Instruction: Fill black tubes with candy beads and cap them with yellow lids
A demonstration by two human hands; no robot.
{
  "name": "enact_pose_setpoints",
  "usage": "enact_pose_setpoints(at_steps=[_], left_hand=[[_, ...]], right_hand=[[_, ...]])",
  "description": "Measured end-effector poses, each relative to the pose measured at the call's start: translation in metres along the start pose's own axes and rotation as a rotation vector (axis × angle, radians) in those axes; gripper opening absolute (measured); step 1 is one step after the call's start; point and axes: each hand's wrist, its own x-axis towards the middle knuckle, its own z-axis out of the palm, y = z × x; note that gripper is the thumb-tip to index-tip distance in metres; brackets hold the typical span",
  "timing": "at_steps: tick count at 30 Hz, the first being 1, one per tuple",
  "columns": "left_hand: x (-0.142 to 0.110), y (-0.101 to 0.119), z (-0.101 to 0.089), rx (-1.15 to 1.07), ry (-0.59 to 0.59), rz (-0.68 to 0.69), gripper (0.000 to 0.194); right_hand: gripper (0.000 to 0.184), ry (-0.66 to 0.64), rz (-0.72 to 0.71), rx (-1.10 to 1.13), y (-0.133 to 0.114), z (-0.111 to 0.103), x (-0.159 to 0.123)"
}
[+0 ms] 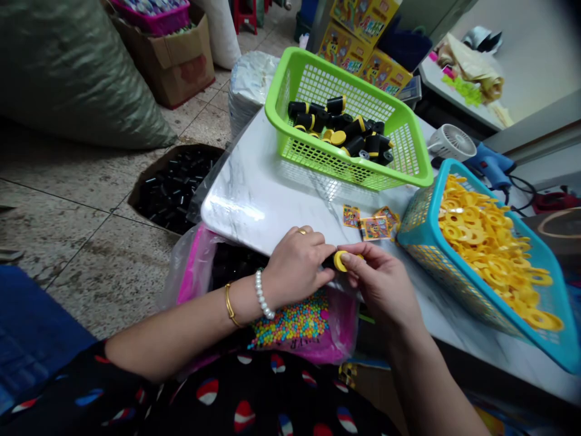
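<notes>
My left hand (pixel 297 266) grips a black cylinder (pixel 329 262), mostly hidden by my fingers. My right hand (pixel 381 284) pinches a yellow plastic cap (pixel 340 260) against the cylinder's end. Both hands are over the front edge of a white marble-patterned tabletop (pixel 254 200). Several black cylinders with yellow caps (pixel 338 124) lie in a green plastic basket (pixel 354 175). Loose yellow rings (pixel 481 242) fill a tilted blue basket (pixel 447 162) to my right. Small printed paper labels (pixel 374 227) lie just beyond my hands.
Below my left forearm is a pink bag with colourful beads (pixel 290 324). A cardboard box of black cylinders (pixel 175 191) stands on the tiled floor at left, beside a large woven sack (pixel 68 72). Yellow cartons (pixel 363 30), a small fan (pixel 451 142) and a blue glue gun (pixel 492 165) stand beyond.
</notes>
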Motion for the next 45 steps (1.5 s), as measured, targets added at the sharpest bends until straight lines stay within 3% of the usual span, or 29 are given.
enact_pose_setpoints(at_steps=[13,18,27,35,38,41,43,45], left_hand=[[-0.004,0.009,0.006,0.110,0.058,-0.038,0.015],[-0.009,0.009,0.007,0.129,0.092,-0.029,0.020],[-0.008,0.006,0.008,0.107,0.100,-0.040,0.017],[-0.008,0.006,0.009,0.100,0.084,-0.048,0.017],[-0.008,0.008,0.006,0.061,0.094,-0.055,0.014],[-0.007,0.010,0.002,-0.069,0.159,-0.067,0.029],[-0.007,0.010,0.000,-0.153,0.175,-0.029,0.034],[-0.007,0.009,0.001,-0.157,0.148,0.019,0.025]], right_hand=[[0.030,-0.047,-0.018,-0.142,-0.003,0.002,0.002],[0.031,-0.163,0.095,0.081,-0.002,-0.001,0.011],[0.024,-0.113,-0.033,0.123,0.005,0.000,0.004],[0.028,-0.059,-0.013,-0.023,0.001,0.009,0.003],[0.028,0.016,-0.099,-0.191,0.001,0.012,-0.002],[0.027,0.053,-0.199,-0.279,0.002,0.011,-0.006],[0.029,0.008,-0.169,-0.256,0.002,0.008,-0.007],[0.031,-0.092,-0.068,-0.234,-0.001,0.003,-0.006]])
